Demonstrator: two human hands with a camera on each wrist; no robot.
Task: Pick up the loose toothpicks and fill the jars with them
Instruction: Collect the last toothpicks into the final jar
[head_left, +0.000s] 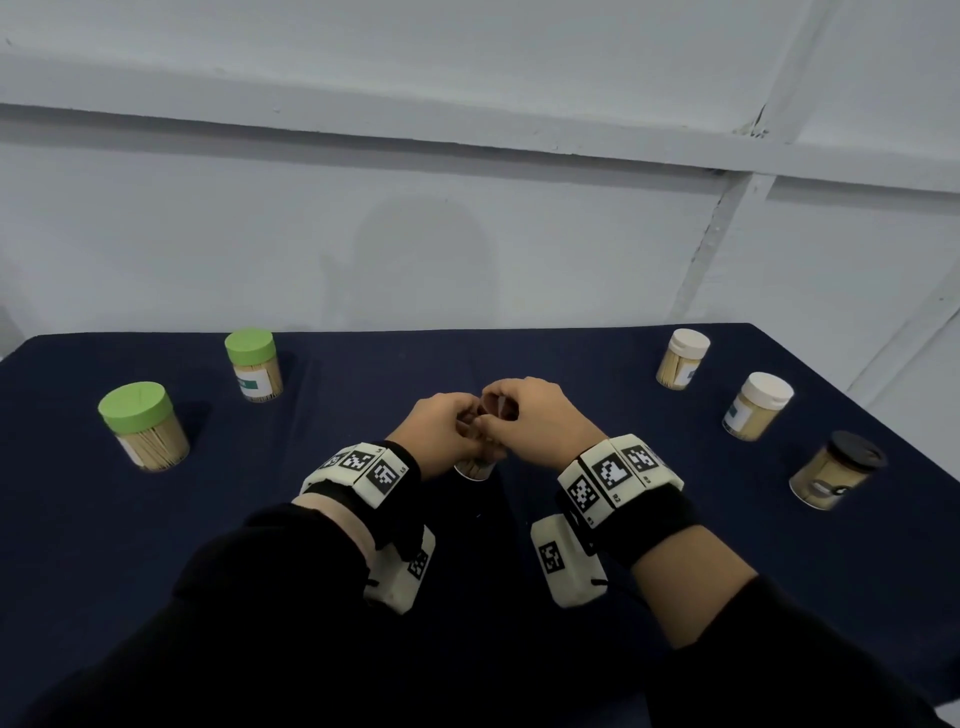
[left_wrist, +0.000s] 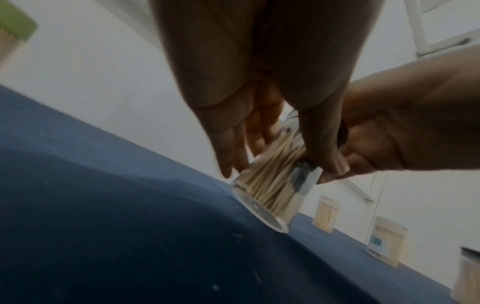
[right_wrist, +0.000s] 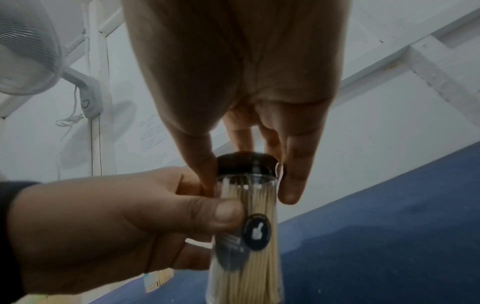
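Navy tablecloth (head_left: 675, 519), green lids (head_left: 136, 407), white lids (head_left: 767, 395), black lid (right_wrist: 246, 164), pale toothpicks (right_wrist: 249, 273).

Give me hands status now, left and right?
Left hand: closed around the clear toothpick jar.
Right hand: fingers gripping the jar's dark lid.

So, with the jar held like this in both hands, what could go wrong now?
The left hand holds the jar off the table while the right hand's fingers grip the black cap. The jar looks packed with toothpicks, so a sudden pull could scatter them. In the left wrist view the jar tilts; uncapped, toothpicks may slide out. The smooth wall may also slip.
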